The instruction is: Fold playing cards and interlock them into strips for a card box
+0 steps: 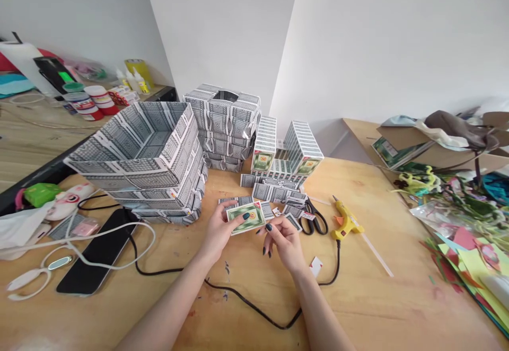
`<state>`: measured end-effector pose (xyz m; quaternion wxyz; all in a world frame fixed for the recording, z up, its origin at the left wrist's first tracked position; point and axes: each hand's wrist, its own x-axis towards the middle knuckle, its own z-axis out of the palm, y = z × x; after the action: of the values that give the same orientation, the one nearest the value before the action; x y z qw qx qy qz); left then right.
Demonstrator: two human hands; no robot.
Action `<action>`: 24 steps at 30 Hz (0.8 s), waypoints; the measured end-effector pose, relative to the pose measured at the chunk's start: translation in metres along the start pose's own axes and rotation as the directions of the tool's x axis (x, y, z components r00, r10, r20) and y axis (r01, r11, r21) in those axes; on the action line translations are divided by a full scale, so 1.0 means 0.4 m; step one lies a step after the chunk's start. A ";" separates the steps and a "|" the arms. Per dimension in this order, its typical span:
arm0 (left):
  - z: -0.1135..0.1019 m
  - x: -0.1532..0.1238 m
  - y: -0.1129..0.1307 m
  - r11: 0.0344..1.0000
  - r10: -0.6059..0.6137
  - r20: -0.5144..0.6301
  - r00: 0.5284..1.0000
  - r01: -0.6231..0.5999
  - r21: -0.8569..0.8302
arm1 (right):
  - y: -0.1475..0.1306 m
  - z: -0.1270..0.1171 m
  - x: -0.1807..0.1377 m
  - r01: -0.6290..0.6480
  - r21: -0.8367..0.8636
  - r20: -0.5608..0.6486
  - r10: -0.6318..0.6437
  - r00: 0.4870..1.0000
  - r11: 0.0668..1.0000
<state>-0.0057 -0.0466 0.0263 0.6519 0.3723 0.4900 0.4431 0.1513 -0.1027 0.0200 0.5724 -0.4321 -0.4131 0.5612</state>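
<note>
A green-faced card (245,217) with a white border, a gold emblem and a red corner is in my left hand (221,230), whose thumb presses on its face. At the card's lower right edge, my right hand (281,238) has its thumb and forefinger pinched together, with the other fingers curled. Grey-patterned cards (274,192) lie just beyond my hands, some folded and standing on edge. Behind them stands a structure of stacked green-and-white card pieces (263,139). Black-handled scissors (316,218) lie to the right of my right hand.
A large box woven from cards (175,168) stands left, with a second one (222,123) behind it. A yellow glue gun (345,221) lies right, its black cord (254,304) crossing the table. A phone (95,253) and white cable lie left; paper scraps (473,258) lie far right.
</note>
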 end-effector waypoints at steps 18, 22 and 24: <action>-0.001 -0.026 0.034 0.997 -0.079 0.279 0.957 0.080 0.007 | -0.003 -0.034 0.017 0.044 -0.262 -0.203 -0.099 0.974 0.964; -0.012 -0.004 0.030 0.990 -0.037 0.113 0.993 0.052 -0.129 | 0.025 -0.025 0.010 0.008 -0.414 -0.045 -0.030 0.999 0.910; -0.018 0.006 0.030 0.995 0.011 0.015 1.000 -0.010 -0.096 | 0.034 -0.020 0.006 -0.040 -0.426 0.025 0.055 0.998 0.904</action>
<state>-0.0150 -0.0401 0.0350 0.6706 0.3465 0.4611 0.4666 0.1549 -0.1007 0.0047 0.4430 -0.5461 -0.5252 0.4792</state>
